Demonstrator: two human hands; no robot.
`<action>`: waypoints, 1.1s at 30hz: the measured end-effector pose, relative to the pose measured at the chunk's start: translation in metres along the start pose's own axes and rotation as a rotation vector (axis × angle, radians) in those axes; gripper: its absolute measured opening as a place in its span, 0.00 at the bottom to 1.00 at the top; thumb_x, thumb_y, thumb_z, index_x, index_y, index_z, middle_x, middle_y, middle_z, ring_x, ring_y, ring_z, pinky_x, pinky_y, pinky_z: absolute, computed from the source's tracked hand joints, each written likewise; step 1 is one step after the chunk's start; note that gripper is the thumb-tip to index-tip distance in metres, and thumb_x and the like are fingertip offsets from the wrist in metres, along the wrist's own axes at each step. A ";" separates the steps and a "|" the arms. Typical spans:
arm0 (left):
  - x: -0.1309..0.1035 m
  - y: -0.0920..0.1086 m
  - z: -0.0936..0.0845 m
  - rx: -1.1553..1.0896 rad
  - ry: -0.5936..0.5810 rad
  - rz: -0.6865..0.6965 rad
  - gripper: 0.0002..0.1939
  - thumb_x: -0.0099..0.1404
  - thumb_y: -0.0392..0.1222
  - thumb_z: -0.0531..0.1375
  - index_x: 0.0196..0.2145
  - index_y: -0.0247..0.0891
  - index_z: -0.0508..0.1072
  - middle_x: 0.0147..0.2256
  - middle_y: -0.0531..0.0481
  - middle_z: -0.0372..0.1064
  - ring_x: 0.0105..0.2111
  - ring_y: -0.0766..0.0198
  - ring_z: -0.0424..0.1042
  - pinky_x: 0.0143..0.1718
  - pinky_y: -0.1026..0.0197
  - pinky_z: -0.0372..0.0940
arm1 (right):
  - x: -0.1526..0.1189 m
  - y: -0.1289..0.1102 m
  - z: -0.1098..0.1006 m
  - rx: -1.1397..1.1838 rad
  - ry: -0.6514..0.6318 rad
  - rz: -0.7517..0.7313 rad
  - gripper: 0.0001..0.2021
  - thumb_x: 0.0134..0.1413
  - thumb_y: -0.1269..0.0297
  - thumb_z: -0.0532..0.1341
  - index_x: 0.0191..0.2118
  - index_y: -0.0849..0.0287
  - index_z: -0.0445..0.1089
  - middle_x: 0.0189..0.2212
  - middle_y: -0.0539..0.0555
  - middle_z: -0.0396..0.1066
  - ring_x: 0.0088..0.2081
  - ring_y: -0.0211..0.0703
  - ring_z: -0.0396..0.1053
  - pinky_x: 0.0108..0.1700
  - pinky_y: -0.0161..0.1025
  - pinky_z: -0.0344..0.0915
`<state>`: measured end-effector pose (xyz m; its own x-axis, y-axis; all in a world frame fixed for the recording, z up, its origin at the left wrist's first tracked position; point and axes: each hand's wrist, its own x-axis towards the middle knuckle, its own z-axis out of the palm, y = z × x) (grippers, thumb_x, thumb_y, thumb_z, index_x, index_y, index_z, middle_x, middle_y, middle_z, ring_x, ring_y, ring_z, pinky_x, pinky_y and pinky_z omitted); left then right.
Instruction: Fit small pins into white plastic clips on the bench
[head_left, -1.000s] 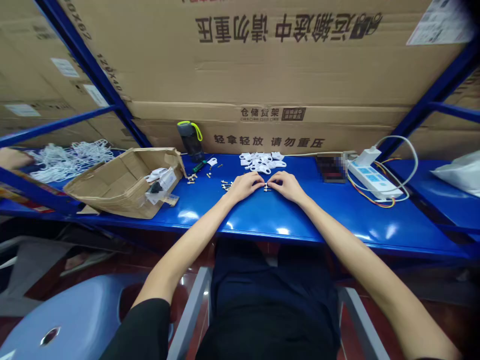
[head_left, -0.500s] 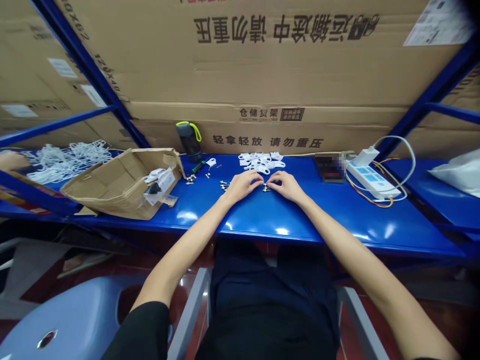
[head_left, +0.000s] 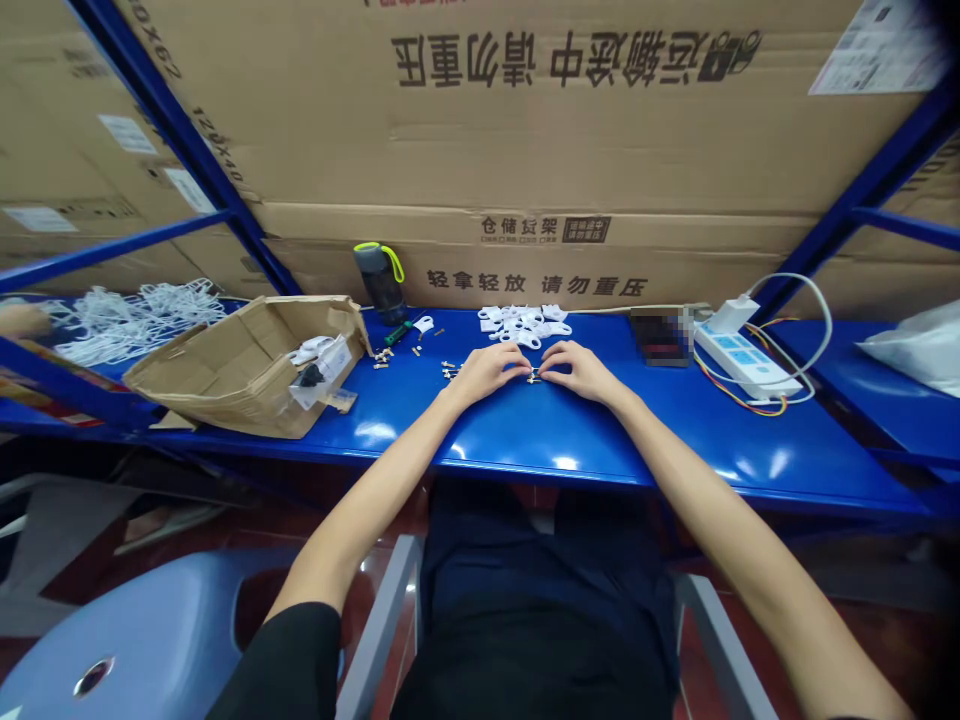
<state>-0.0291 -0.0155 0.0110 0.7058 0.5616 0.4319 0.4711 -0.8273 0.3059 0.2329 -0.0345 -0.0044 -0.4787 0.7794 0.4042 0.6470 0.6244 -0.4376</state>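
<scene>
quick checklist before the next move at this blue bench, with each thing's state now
1. Bare left hand and bare right hand beside the tiny gold-and-white parts between them: ok.
2. Firm grip on a part: cannot tell, too small.
3. Tiny parts all gathered together: not ok, more lie left of the left hand and near the tan cardboard box.
4. White plastic pieces with round holes, piled beyond the hands: ok.
5. Dark cylindrical bottle with yellow-green strap standing: ok.

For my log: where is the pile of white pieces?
In the head view, the white pieces lie near the centre, just beyond the left hand and right hand.
</scene>
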 end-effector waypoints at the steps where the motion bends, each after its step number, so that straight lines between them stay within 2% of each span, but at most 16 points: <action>1: 0.000 0.000 0.000 -0.002 -0.007 -0.003 0.16 0.79 0.52 0.56 0.47 0.44 0.82 0.46 0.48 0.77 0.46 0.60 0.76 0.44 0.62 0.66 | 0.000 0.001 0.001 -0.003 -0.007 0.001 0.09 0.65 0.57 0.65 0.41 0.51 0.83 0.50 0.57 0.77 0.52 0.55 0.73 0.58 0.52 0.68; 10: 0.000 -0.005 0.005 0.005 -0.029 -0.007 0.16 0.79 0.51 0.57 0.47 0.44 0.83 0.45 0.49 0.78 0.47 0.61 0.77 0.43 0.63 0.66 | 0.000 -0.005 0.006 -0.061 -0.012 0.007 0.12 0.69 0.55 0.61 0.43 0.52 0.82 0.48 0.58 0.77 0.50 0.54 0.72 0.55 0.51 0.68; 26: 0.001 -0.007 0.002 0.063 -0.024 -0.044 0.15 0.79 0.51 0.57 0.47 0.44 0.83 0.45 0.49 0.78 0.47 0.60 0.76 0.45 0.62 0.66 | -0.001 -0.020 -0.003 -0.105 -0.001 0.046 0.11 0.68 0.58 0.62 0.41 0.52 0.82 0.48 0.57 0.78 0.51 0.54 0.72 0.57 0.50 0.68; 29: 0.001 -0.008 -0.003 0.140 0.004 -0.091 0.14 0.79 0.49 0.57 0.46 0.44 0.83 0.46 0.48 0.78 0.48 0.58 0.75 0.45 0.61 0.66 | 0.000 -0.021 -0.006 -0.101 0.021 0.057 0.11 0.68 0.58 0.61 0.43 0.52 0.81 0.48 0.57 0.78 0.52 0.54 0.72 0.58 0.50 0.67; 33: 0.000 -0.012 -0.010 0.282 0.056 -0.218 0.13 0.78 0.44 0.57 0.48 0.42 0.82 0.48 0.45 0.78 0.49 0.55 0.73 0.46 0.58 0.67 | 0.001 -0.017 -0.008 -0.141 0.070 0.103 0.12 0.69 0.59 0.59 0.44 0.53 0.81 0.48 0.58 0.79 0.52 0.55 0.71 0.57 0.50 0.67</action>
<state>-0.0401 -0.0051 0.0159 0.5466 0.7183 0.4304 0.7401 -0.6549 0.1529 0.2259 -0.0450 0.0101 -0.3662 0.8304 0.4198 0.7696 0.5239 -0.3650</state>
